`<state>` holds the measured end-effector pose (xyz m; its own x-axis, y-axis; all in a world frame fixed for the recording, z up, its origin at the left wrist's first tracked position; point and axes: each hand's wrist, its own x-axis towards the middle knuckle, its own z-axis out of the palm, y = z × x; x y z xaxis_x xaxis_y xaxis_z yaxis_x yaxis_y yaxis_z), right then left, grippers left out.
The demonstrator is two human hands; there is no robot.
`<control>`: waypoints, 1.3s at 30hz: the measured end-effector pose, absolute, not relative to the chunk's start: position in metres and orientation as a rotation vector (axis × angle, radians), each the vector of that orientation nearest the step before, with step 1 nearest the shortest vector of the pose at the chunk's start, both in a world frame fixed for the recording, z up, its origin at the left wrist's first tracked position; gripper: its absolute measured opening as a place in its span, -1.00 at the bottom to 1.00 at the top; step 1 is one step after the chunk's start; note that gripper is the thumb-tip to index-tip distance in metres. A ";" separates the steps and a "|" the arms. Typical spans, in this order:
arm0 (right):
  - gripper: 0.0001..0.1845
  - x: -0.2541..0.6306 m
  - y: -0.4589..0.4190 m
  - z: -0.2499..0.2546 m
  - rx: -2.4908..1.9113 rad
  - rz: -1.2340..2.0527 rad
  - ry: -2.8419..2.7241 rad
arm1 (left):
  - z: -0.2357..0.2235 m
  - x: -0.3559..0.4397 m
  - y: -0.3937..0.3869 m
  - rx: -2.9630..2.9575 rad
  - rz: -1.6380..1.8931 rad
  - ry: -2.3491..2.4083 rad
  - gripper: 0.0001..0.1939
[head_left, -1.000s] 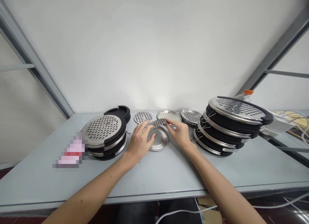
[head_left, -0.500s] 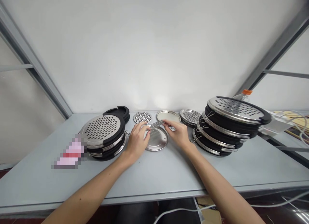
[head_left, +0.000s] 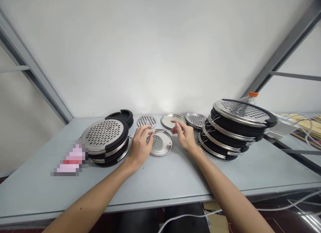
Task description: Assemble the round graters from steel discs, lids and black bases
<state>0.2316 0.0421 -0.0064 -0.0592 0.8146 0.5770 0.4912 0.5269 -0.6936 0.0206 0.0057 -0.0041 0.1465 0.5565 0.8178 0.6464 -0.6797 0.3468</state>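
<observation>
Between the thumb and fingers of my left hand (head_left: 141, 143) is a grater disc (head_left: 159, 130), a thin metal plate seen almost edge-on. It is tilted above a round shiny metal lid (head_left: 162, 146) that lies on the table, its surface partly behind my left fingers. My right hand (head_left: 185, 135) is off to the right of the disc, fingers apart and curled a little, touching nothing. Behind the hands lie another grater disc (head_left: 146, 121) with raised teeth and a second round metal lid (head_left: 173, 120).
A stack of black-rimmed graters (head_left: 104, 136) stands left, with black rings (head_left: 125, 116) behind it. A taller, leaning stack (head_left: 240, 114) is on the right, near a pile of grater discs (head_left: 196, 120). An orange-capped bottle (head_left: 252, 95) and white cables (head_left: 311, 126) are beyond.
My right hand has let go of the grater disc and drawn back to the right, its fingers opening. The disc has turned flatter, held by my left hand alone.
</observation>
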 end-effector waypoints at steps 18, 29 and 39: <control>-0.50 0.227 0.051 -0.008 -1.276 0.529 -1.762 | -0.004 0.020 0.005 -2.408 -1.475 -0.965 -0.82; -0.54 0.230 0.061 -0.016 -1.335 0.838 -1.562 | 0.001 0.021 0.001 -2.374 -1.408 -0.849 -0.80; -0.54 0.231 0.058 -0.003 -1.003 1.345 -1.144 | 0.002 0.019 -0.002 -2.351 -1.424 -0.820 -0.79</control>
